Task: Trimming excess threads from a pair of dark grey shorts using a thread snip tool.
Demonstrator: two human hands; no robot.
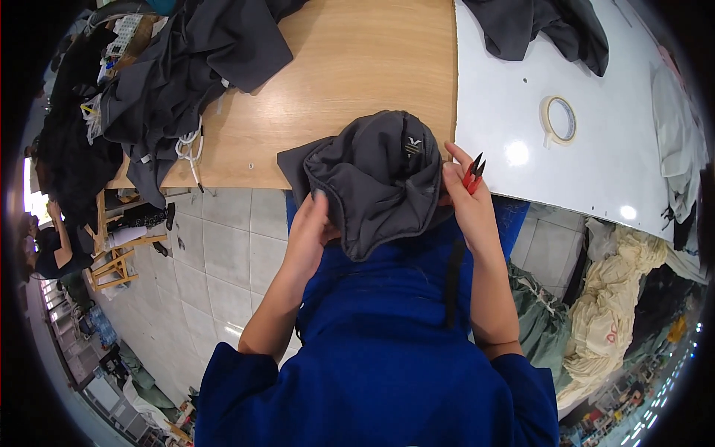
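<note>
A dark grey garment [372, 201] is bunched up at the table's near edge, partly over my lap. Its opening faces up, edged by a seamed band, and a small black label [414, 146] shows inside. My left hand [307, 232] grips the band at the left, thumb on top and fingers mostly hidden beneath. At the right side my right hand [468, 195] is closed on the garment's edge. Small thread snips [474, 174] with red handles and dark pointed blades are also tucked in that hand, tips pointing up and away.
More dark grey garments [201, 59] lie heaped at the table's left, by a white cord [191, 151]. A tape roll [558, 119] rests on the white board [506, 112] at right. Cream cloth bundles [607, 298] stand below right. Another person [59, 242] is at far left.
</note>
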